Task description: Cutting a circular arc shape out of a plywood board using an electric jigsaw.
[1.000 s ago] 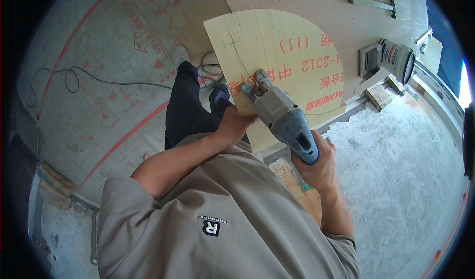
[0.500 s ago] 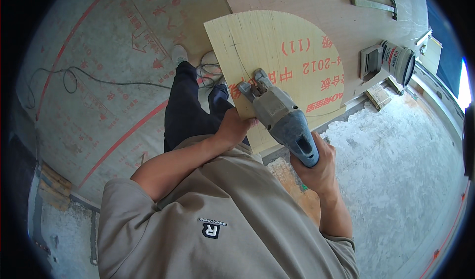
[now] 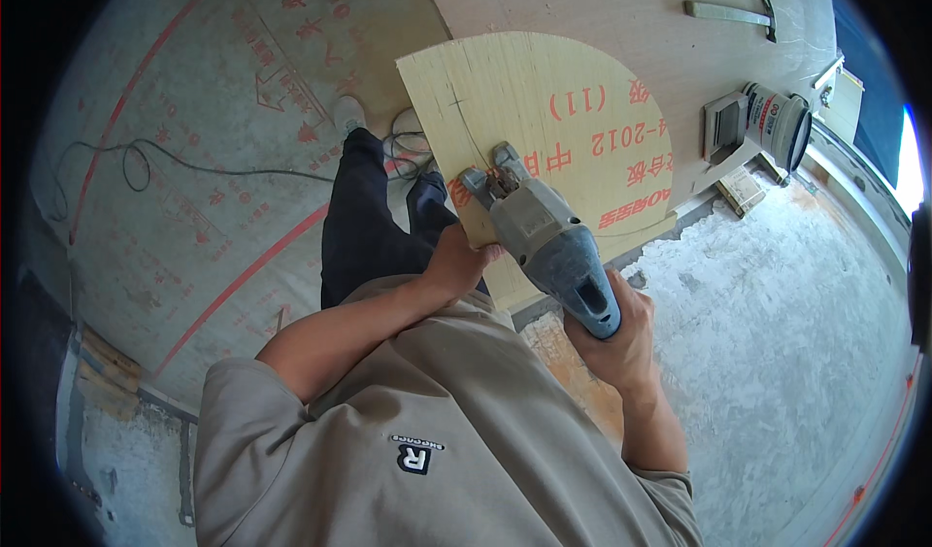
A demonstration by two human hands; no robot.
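Head view, looking straight down. Holding a grey-and-blue jigsaw [image 3: 546,241] with the right hand [image 3: 614,338], fingers wrapping fully closed around the blue handle at the back end. Resting the saw's front shoe on a pale plywood piece [image 3: 544,120] with one curved edge, right at the pencil line running down from a small cross mark near the upper left corner. Pressing the left hand [image 3: 458,261] against the plywood's near left edge, just beside the saw body, fingers curling over the edge and gripping the board; can't quite tell how tight, since the fingertips are tucking under. Sitting the plywood on top of a bigger light board [image 3: 621,13], overhanging it toward the body. Standing in dark trousers [image 3: 364,227], one pale shoe [image 3: 348,112] showing beyond the knee, on floor protection sheeting [image 3: 194,159] with red markings.

Lying around: a hammer [image 3: 730,11] up on the big board, a round-bodied power tool [image 3: 777,125] near its right edge, a black cable [image 3: 165,164] snaking across the sheeting to the left, and rough grey concrete floor [image 3: 777,333] off to the right.
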